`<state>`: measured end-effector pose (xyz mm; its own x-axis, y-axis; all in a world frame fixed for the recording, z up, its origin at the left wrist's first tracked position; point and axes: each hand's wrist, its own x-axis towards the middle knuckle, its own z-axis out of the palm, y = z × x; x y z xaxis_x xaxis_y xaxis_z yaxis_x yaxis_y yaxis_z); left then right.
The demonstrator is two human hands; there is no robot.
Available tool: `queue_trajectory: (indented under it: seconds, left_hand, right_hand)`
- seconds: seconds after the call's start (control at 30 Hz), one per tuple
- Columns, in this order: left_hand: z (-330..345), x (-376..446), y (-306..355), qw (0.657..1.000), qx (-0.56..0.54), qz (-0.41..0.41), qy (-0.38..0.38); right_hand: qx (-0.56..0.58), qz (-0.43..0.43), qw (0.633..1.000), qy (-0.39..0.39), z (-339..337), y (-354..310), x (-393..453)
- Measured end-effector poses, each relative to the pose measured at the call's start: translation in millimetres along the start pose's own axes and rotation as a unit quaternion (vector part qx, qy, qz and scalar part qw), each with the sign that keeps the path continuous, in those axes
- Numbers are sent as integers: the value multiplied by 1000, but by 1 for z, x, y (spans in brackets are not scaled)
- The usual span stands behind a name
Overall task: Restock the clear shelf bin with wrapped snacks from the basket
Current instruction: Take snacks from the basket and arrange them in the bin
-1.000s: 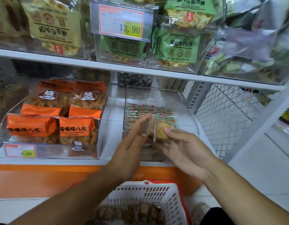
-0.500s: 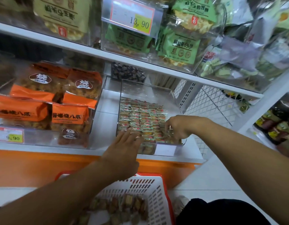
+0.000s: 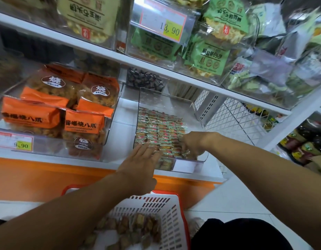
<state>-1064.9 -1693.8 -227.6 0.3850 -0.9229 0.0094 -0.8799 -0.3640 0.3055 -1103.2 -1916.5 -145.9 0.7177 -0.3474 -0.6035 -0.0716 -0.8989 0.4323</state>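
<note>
On the lower shelf, the bin holds snacks across its front half, the left hand flat on them, the right hand curled among them, grasp unclear, while more wait in the basket.

My right hand dips into the near right corner of the clear bin, and its fingers are out of my sight among the wrapped snacks, so I cannot tell whether they pinch one. My left hand covers the bin's near left edge. The print on those wrappers is too small for me to read. In the basket, the snacks are blurred, and my left forearm hides its left part. The white label on the bin's front looks blank from here. The bags on the far right of the upper shelf are smeared.
</note>
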Motion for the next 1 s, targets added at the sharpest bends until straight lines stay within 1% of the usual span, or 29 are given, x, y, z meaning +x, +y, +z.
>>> queue_trajectory:
  seconds: [0.07, 0.13, 0.3, 0.37, 0.43, 0.5, 0.57, 0.63, 0.8, 0.9, 1.0]
  left_hand:
    - [0, 0, 0, 1000, -5, 1, 2]
    - [0, 0, -1, 1000, -10, 2, 4]
    - [2, 1, -2, 1000, -12, 2, 4]
    - [3, 1, -2, 1000, -10, 3, 3]
    - [4, 1, -2, 1000, -7, 3, 4]
    - [5, 1, -2, 1000, -1, 3, 9]
    - [5, 2, -2, 1000, 4, 3, 13]
    - [5, 2, -2, 1000, 6, 2, 15]
    - [6, 3, -2, 1000, 12, 3, 17]
    - [7, 3, -2, 1000, 9, 1, 13]
    - [8, 3, -2, 1000, 15, 3, 15]
  right_hand:
    - [-13, -2, 999, -47, -6, 2, -2]
    - [-25, 7, 998, -54, -7, 2, -4]
    - [-22, 26, 999, 19, 7, -2, -5]
    - [-27, 13, 999, 45, 14, -2, -3]
    - [-21, 3, 998, 53, 17, -1, -3]
    - [-15, -3, 999, 30, 14, -1, -3]
    - [-4, -10, 1000, -12, 8, -2, -3]
    - [-9, -18, 1000, -21, 3, -2, -3]
    - [-55, -62, 995, 55, 8, 4, -7]
    - [-36, -78, 992, 87, 15, 8, -7]
    - [-6, -87, 991, 101, 25, 9, -4]
